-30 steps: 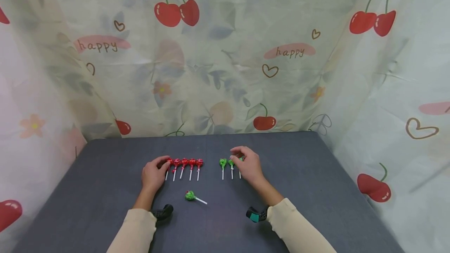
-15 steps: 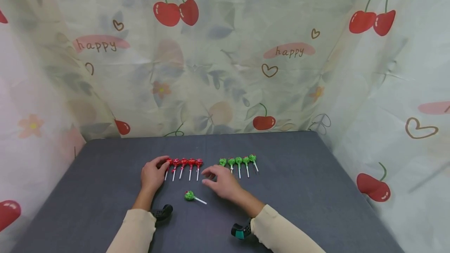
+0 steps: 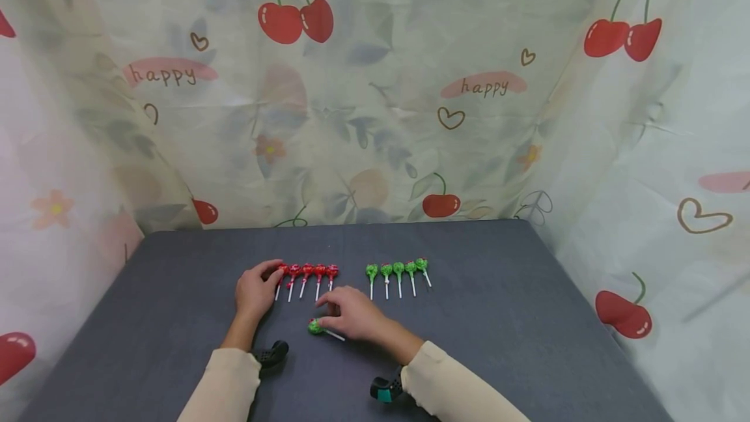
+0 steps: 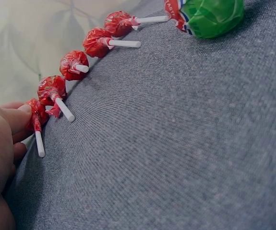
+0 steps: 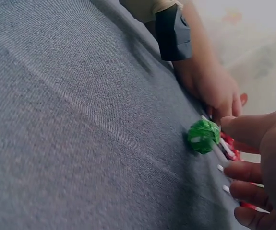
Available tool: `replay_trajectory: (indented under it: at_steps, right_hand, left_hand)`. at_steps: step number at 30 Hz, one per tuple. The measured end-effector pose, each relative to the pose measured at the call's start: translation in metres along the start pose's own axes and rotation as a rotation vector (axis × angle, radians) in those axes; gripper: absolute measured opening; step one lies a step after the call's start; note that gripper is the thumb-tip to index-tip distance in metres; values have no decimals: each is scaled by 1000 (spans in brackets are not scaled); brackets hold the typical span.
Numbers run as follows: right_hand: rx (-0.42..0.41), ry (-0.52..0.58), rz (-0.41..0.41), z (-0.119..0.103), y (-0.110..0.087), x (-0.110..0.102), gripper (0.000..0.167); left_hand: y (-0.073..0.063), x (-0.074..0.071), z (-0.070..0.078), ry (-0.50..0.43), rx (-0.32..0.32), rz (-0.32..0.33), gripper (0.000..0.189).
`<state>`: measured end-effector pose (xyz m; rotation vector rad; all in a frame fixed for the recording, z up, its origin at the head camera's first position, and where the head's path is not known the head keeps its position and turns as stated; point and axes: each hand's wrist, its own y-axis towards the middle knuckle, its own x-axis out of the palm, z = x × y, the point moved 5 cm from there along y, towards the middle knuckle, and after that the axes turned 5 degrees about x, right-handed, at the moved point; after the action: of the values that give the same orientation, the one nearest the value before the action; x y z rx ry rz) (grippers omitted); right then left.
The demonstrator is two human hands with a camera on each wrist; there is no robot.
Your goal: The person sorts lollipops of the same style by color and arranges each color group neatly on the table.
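Observation:
My left hand [image 3: 252, 292] pinches the wrapped head of the leftmost red lollipop [image 4: 38, 116] between thumb and finger. That lollipop ends a row of several red lollipops [image 3: 307, 270], their white sticks pointing toward me. A single green lollipop [image 3: 315, 327] lies nearer to me, its stick angled to the right. Over it is my right hand [image 3: 354, 315], thumb tip right at the green head and the other fingers loosely spread. In the right wrist view the green head [image 5: 203, 136] shows beside the thumb, with the fingers apart from it.
Several green lollipops [image 3: 399, 268] form a second row to the right of the red one. Dark grey cloth covers the table [image 3: 504, 331]. A curtain [image 3: 375, 116] printed with cherries and hearts hangs along the back and both sides.
My right hand has left the right-hand green row and moved left and toward me, down to the single green lollipop. My left hand has stayed at the leftmost red lollipop.

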<state>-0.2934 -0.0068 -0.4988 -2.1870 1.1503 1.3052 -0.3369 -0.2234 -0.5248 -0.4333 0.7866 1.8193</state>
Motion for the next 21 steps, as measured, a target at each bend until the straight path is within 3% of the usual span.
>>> replay_trajectory:
  at_steps: [10,21]
  right_hand:
    - [-24,-80,-76,-8,4,14,29]
    - [-18,-3,-48,-5,-1,13,21]
  left_hand:
    - [1,2,-3,-5,-9,3,26]
    - [0,2,-3,-3,-14,-6,25]
